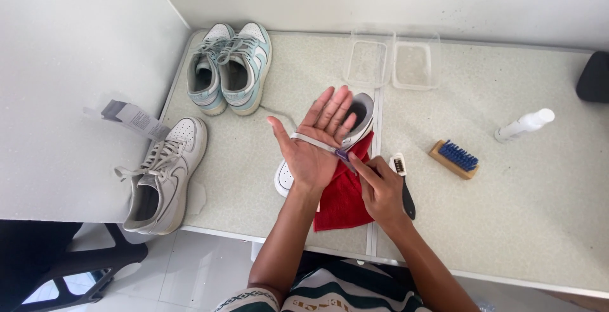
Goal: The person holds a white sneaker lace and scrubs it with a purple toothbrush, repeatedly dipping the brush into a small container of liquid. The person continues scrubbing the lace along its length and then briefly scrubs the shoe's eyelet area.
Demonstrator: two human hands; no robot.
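My left hand (315, 144) is raised above the tabletop (507, 210), palm up and open, fingers straight and spread, pointing away from me, thumb out to the side. Its grip is released; it closes on nothing. A flat grey shoelace (312, 142) lies draped across the palm from the base of the thumb toward the little-finger edge.

My right hand (379, 188) sits just beside the left, near its wrist side, forearm angled in from below. Thumb and forefinger pinch the lace's dark tip (342, 155), so this grip is clenched on the shoelace while the other fingers curl loosely.

Directly under my left hand is a white sneaker (359, 118), mostly hidden by the palm, resting on a red cloth (342, 201) that spreads toward me from it.

Taking that sneaker as the landmark: just to its right lies a small black-handled brush (403, 185), and farther right a wooden brush with blue bristles (453, 158), then a white spray bottle (524, 125) on its side. Beyond the sneaker stand two clear plastic containers (392, 63). To its far left sits a pair of white and pale blue sneakers (229, 68), and nearer me on that side a single cream sneaker (163, 175) at the tabletop's corner.
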